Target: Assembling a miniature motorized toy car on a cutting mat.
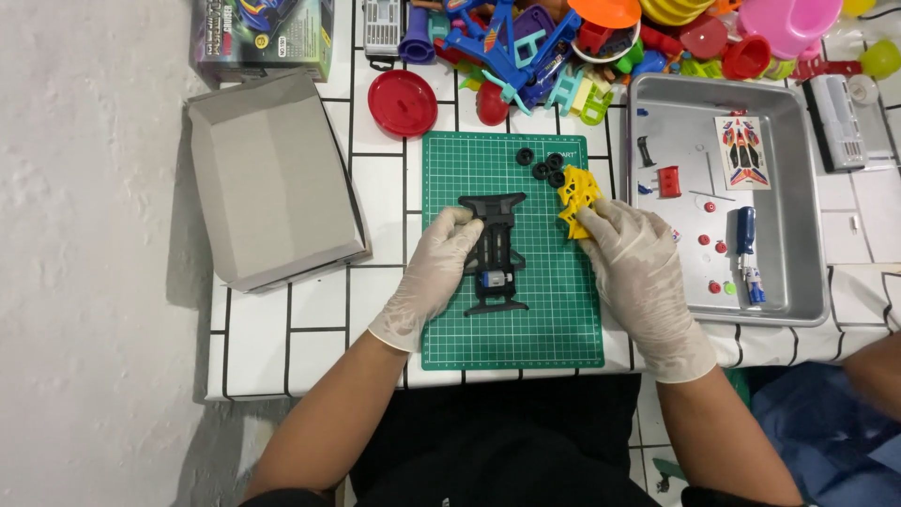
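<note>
A white tiled table with dark grout lines (319,300) carries everything here. At its middle lies a green gridded cutting mat (554,300), flat and square to the near edge. Left of the mat rests an open grey cardboard box lid (272,178), and behind that a printed cardboard box (263,33) at the far edge. A round red plastic lid (402,101) sits just beyond the mat's far left corner. A heap of bright plastic toys (601,47) crowds the far side. To the right stands a shallow metal tray (807,169), and past it a grey ribbed part (840,122), perhaps a battery case.
</note>
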